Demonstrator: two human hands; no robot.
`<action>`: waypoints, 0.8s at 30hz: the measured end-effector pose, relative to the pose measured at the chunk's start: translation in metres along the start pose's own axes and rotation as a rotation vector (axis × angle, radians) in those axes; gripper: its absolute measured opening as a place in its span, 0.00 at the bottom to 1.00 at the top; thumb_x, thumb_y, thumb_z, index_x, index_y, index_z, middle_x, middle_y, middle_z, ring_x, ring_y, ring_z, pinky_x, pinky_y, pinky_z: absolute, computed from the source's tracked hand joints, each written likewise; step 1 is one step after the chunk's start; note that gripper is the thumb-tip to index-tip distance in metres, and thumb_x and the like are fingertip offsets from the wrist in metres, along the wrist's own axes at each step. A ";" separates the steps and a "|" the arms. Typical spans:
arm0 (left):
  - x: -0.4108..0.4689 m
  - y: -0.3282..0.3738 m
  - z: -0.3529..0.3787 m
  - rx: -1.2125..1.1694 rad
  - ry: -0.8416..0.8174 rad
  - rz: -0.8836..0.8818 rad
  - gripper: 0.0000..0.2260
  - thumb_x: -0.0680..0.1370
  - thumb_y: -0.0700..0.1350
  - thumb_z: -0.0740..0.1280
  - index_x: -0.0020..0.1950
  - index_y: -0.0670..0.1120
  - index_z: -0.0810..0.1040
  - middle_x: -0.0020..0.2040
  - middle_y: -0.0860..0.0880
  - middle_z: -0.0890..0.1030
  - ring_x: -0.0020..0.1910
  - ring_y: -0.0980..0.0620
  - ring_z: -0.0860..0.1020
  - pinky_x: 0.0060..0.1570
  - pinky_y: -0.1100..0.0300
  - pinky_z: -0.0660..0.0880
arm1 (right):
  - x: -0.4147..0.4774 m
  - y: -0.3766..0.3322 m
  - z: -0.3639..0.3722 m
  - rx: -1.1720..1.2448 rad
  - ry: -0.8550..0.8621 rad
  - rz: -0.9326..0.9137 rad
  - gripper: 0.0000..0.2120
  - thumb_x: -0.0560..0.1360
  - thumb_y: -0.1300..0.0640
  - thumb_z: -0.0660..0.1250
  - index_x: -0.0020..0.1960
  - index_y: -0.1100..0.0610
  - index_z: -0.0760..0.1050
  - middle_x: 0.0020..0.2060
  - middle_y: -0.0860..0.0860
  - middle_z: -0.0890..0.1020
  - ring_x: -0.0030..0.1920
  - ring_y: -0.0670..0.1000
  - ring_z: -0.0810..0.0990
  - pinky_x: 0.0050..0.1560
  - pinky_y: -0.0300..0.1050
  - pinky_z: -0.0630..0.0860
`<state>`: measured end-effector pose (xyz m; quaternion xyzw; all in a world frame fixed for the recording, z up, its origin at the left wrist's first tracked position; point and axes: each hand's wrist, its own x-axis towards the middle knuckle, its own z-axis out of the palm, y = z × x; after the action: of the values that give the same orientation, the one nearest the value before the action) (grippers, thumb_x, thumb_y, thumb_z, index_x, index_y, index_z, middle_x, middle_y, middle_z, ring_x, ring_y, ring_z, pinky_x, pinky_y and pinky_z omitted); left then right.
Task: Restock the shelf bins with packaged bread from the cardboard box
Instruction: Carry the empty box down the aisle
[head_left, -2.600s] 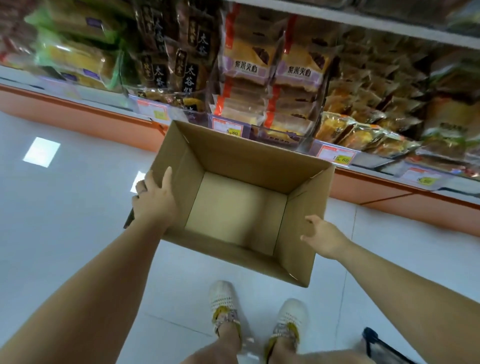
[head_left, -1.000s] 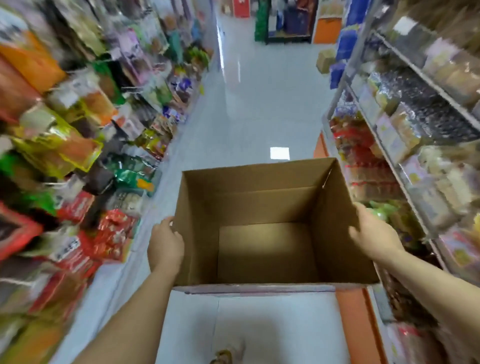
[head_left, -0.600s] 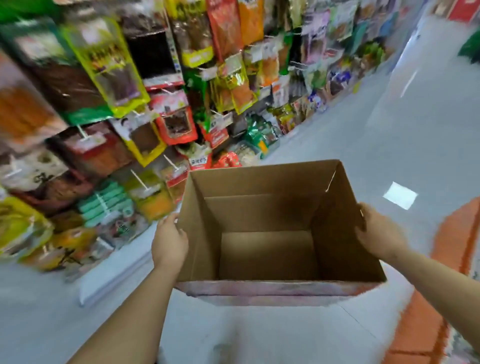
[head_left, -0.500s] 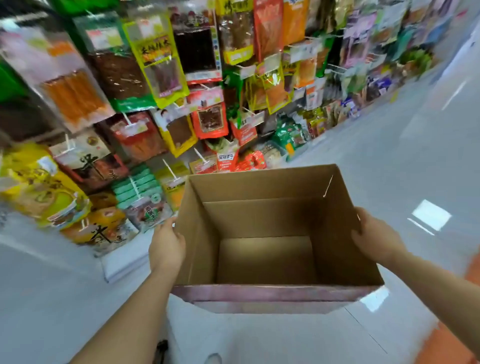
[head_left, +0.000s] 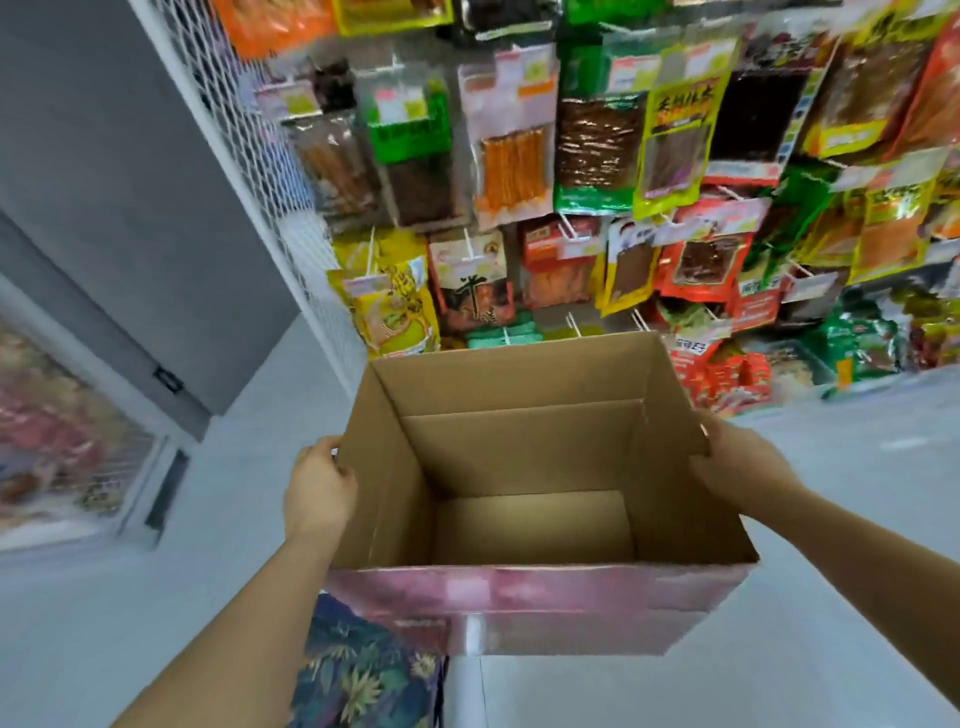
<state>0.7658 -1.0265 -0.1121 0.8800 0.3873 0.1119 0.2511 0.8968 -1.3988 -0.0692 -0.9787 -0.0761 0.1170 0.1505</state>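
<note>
Cardboard box is held up above the floor, open top towards the camera, bare brown bottom showing, pink print on its near outer face. Left hand grips the box's left wall, fingers curled at the rim; right hand grips the right wall's top edge. Hanging snack packets sit beyond the box's far wall, white mesh panel beyond its far-left corner, leaf-print fabric under its near-left corner.

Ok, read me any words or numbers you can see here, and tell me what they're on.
None reads clearly.
On the hanging snack packets: labels and price tags too blurred.
On the yellow-green packet: bold dark characters, unreadable.
On the cardboard box: pink front print smeared.
</note>
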 end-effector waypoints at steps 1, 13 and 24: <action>0.005 -0.013 -0.007 -0.006 0.006 -0.016 0.16 0.76 0.35 0.58 0.61 0.44 0.76 0.56 0.40 0.78 0.47 0.40 0.78 0.45 0.54 0.71 | 0.007 -0.016 0.001 -0.012 0.009 -0.051 0.23 0.75 0.61 0.59 0.70 0.52 0.65 0.55 0.57 0.80 0.54 0.60 0.78 0.50 0.50 0.74; 0.014 -0.107 -0.065 -0.030 0.208 -0.352 0.18 0.76 0.33 0.60 0.65 0.44 0.73 0.58 0.39 0.78 0.49 0.39 0.79 0.48 0.51 0.74 | 0.081 -0.168 0.025 -0.118 -0.136 -0.528 0.23 0.75 0.61 0.60 0.70 0.55 0.65 0.52 0.58 0.81 0.51 0.59 0.79 0.43 0.47 0.73; -0.054 -0.174 -0.114 0.044 0.486 -0.683 0.17 0.76 0.36 0.61 0.64 0.41 0.75 0.60 0.36 0.76 0.56 0.35 0.76 0.54 0.47 0.72 | 0.097 -0.287 0.091 -0.099 -0.338 -0.906 0.21 0.72 0.62 0.62 0.65 0.56 0.70 0.52 0.59 0.81 0.52 0.60 0.79 0.46 0.48 0.75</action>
<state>0.5755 -0.9262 -0.1071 0.6541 0.7072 0.2182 0.1564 0.9349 -1.0855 -0.0838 -0.8205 -0.5233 0.1934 0.1249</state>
